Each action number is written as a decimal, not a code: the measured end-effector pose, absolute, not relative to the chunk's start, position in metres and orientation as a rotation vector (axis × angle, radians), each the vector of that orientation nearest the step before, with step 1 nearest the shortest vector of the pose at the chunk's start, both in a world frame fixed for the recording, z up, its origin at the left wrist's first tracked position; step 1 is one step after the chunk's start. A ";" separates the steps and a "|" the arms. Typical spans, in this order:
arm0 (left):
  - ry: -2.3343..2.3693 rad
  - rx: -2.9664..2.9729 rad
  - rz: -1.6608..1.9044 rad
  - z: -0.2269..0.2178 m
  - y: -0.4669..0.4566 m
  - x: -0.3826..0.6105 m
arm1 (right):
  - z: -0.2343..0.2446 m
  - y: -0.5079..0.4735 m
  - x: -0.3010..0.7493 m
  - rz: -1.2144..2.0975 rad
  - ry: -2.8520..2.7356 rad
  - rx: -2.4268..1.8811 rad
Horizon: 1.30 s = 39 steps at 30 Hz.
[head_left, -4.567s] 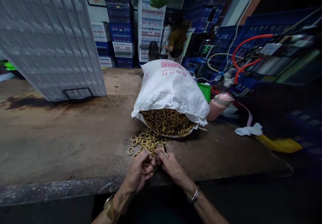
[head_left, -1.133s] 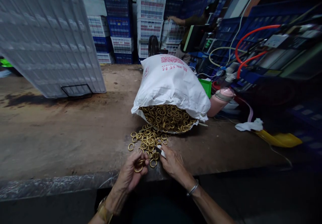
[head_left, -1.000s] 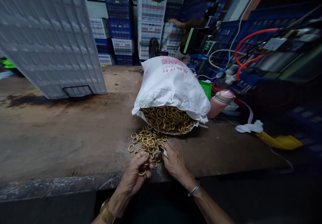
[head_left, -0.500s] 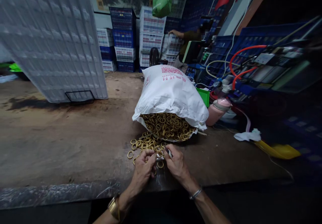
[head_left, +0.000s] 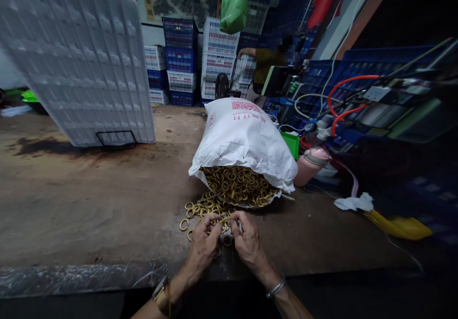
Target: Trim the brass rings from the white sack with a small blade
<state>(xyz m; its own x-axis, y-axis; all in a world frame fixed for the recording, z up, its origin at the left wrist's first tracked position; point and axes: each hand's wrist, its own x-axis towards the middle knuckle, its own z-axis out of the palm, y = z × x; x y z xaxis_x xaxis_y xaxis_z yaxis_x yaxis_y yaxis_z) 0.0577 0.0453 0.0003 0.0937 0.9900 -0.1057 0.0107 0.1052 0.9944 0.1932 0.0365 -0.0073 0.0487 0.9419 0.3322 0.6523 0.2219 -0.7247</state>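
Note:
My left hand [head_left: 205, 240] is closed in a pinch, its fingertips at a brass-coloured ring [head_left: 225, 220] between my two hands. Just to the right, my right hand [head_left: 248, 239] is also pinched closed; a small pale, greyish bit shows by its fingers, too small to name. Another ring [head_left: 226, 239] lies on the table below the fingertips. Beyond the hands, a loose pile of rings [head_left: 205, 205] spills over the wooden table [head_left: 107, 204]. Behind it lies a white woven sack [head_left: 243, 132] on its side, its mouth toward me and full of the same rings.
A ribbed translucent panel [head_left: 103, 70] stands at left in a black wire stand [head_left: 116, 138]. At right are a pink bottle [head_left: 310, 166], a yellow bag [head_left: 400, 224] and a machine with red hoses [head_left: 339, 90]. A person stands by stacked crates [head_left: 181, 61] behind.
My fingertips have drawn slightly closer together around the ring. The dark piece that showed at my right fingers is less visible. The view has tilted slightly upward; sack and panel stay put.

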 end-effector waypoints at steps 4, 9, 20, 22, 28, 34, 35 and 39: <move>1.229 1.279 1.140 -0.001 0.047 0.057 | -0.006 0.035 0.192 0.470 -1.694 -1.478; 1.063 1.255 1.076 0.010 0.049 0.056 | -0.005 0.035 0.190 0.516 -1.689 -1.463; 0.883 0.953 0.844 0.014 0.041 0.053 | -0.002 0.040 0.184 0.900 -1.449 -1.488; 0.847 0.924 0.826 0.011 0.039 0.052 | 0.001 0.040 0.183 0.920 -1.448 -1.474; 0.773 0.828 0.859 0.002 0.036 0.050 | 0.002 0.039 0.183 0.897 -1.476 -1.506; 0.747 0.800 0.901 0.002 0.034 0.048 | -0.002 0.031 0.184 0.638 -1.843 -1.563; 0.757 0.805 0.899 0.003 0.034 0.048 | -0.002 0.029 0.184 0.619 -1.895 -1.570; 0.810 0.850 0.896 0.000 0.035 0.048 | -0.001 0.027 0.181 0.561 -2.003 -1.644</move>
